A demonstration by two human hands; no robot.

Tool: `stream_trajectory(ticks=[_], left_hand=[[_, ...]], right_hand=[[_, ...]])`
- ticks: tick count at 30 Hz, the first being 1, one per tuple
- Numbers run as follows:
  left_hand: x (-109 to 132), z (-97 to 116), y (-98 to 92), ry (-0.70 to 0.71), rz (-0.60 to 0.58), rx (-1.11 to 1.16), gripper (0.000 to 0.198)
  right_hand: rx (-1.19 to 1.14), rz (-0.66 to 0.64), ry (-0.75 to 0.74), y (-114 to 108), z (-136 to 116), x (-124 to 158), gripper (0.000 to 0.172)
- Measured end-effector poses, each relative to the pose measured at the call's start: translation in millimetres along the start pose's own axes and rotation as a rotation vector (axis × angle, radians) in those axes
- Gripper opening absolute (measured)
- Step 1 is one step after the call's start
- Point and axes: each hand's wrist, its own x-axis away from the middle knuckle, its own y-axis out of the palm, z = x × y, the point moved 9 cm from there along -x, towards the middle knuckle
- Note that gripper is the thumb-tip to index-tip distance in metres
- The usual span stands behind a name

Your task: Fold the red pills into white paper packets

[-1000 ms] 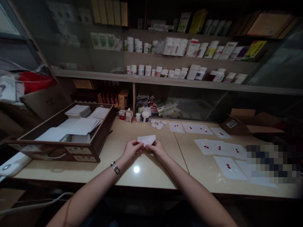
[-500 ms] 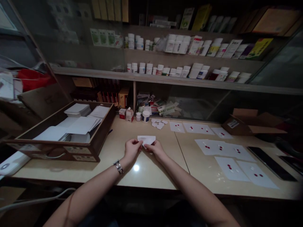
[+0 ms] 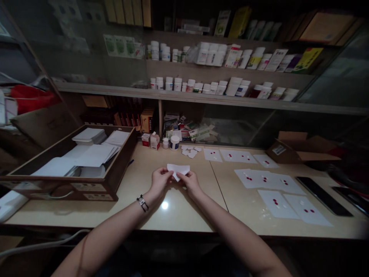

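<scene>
My left hand (image 3: 160,181) and my right hand (image 3: 188,182) hold a small folded piece of white paper (image 3: 178,170) between them, just above the cream counter (image 3: 184,209). Their fingertips pinch its lower edge. Further right, several white sheets marked with red dots (image 3: 278,204) lie flat on the counter. A small pile of white paper scraps (image 3: 190,152) sits straight ahead of my hands, apart from them. A silver-toned bracelet (image 3: 142,202) circles my left wrist.
A wooden drawer of white paper sheets (image 3: 121,154) stands at the left of the counter. Medicine bottles and boxes fill the shelves (image 3: 201,98) behind glass. A cardboard box (image 3: 296,150) stands at the back right, and dark phones (image 3: 323,196) lie at the right.
The white paper has tilted a little between my fingers, and my hands stay close together. The whole view has shifted slightly as my head moved.
</scene>
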Motion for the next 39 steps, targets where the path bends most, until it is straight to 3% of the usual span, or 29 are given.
stream_trajectory(ticks=[3,7,15,20,23,26,29,32,39], left_hand=[[3.2,17.3,-1.6,0.211,0.064,-0.113,0.020],[14.5,38.8,3.3,0.468,0.017,-0.286,0.011],[27.5,44.0,15.0,0.645,-0.139,-0.439,0.015],[32.7,47.6,18.8,0.695,-0.156,-0.454,0.014],[30.5,47.5,15.9,0.617,-0.116,-0.369,0.015],[20.1,35.8,8.5,0.426,-0.065,-0.181,0.018],[7.2,10.7,7.2,0.167,-0.102,0.009,0.037],[0.6,-11.2,10.2,-0.031,-0.180,0.099,0.040],[0.2,-20.0,9.8,-0.130,-0.200,0.123,0.039]], right_hand=[[-0.032,-0.008,0.016,0.0,1.7,-0.4,0.036],[-0.054,0.001,0.031,-2.4,3.6,-1.4,0.033],[-0.084,-0.027,0.038,0.6,2.3,0.2,0.026],[-0.098,-0.050,0.031,1.9,1.4,0.4,0.022],[-0.084,-0.057,0.046,2.4,1.8,1.0,0.023],[-0.065,-0.074,0.050,4.4,-0.5,2.2,0.024],[-0.059,-0.079,0.040,4.8,-3.6,2.1,0.023],[-0.039,-0.069,0.039,2.4,-3.4,0.2,0.024],[-0.003,-0.109,0.011,2.3,-2.0,-1.7,0.024]])
